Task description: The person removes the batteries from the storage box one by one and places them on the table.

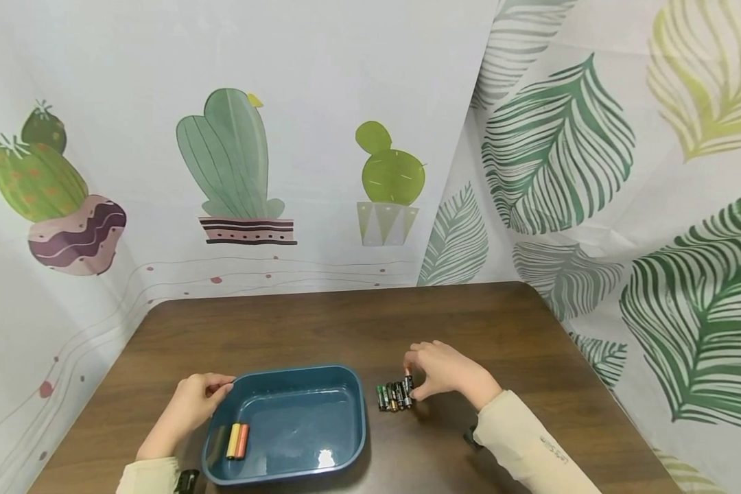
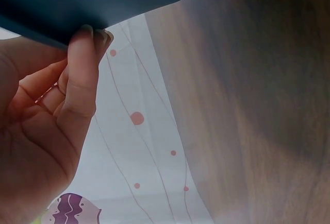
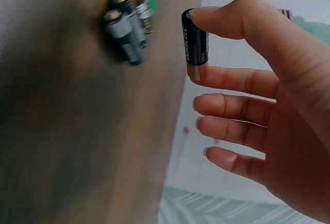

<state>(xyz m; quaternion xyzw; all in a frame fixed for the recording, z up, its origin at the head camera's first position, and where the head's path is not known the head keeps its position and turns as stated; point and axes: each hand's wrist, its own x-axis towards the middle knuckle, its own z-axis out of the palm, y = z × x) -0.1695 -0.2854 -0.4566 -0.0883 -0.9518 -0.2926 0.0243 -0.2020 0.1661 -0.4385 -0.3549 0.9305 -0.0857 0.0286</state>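
Observation:
My left hand (image 1: 193, 405) pinches the rim of a dark blue tray (image 1: 296, 425) at its far left corner; in the left wrist view the thumb and fingers meet on the tray's edge. A yellow battery (image 1: 232, 441) and an orange-red battery (image 1: 242, 441) lie side by side at the tray's left. To the right of the tray, my right hand (image 1: 446, 370) holds a black battery with a copper end (image 3: 196, 41) between thumb and index finger. The other fingers are spread apart from it. Beside that hand, a row of several batteries (image 1: 392, 396) lies on the table.
The brown wooden table (image 1: 321, 329) has rounded far corners. Behind it hangs a white cloth (image 1: 321, 137) printed with cacti and leaves. The tray's raised wall stands between its inside and the battery row.

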